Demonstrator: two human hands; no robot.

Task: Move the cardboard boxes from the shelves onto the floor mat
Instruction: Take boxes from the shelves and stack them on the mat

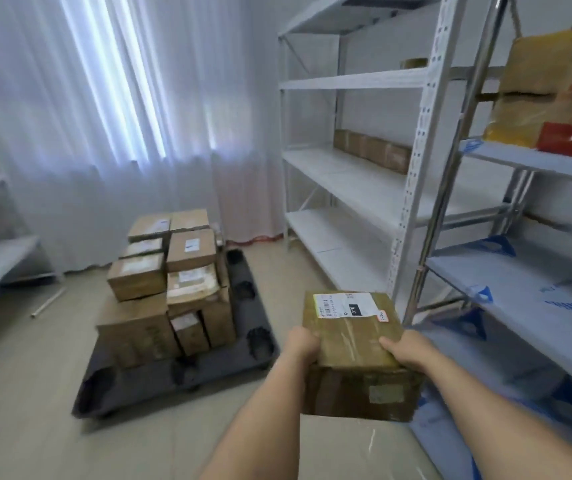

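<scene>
Both hands hold taped box above floor

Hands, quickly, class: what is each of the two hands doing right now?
Left hand: closed on the left side of the cardboard box.
Right hand: closed on the box's right side; together they carry it.

dark floor mat on the tiled floor bears stacked cardboard boxes.

Both forearms are showing bare up to the frame edge; the left hand and the right hand are wearing no gloves, rings or watch.
</scene>
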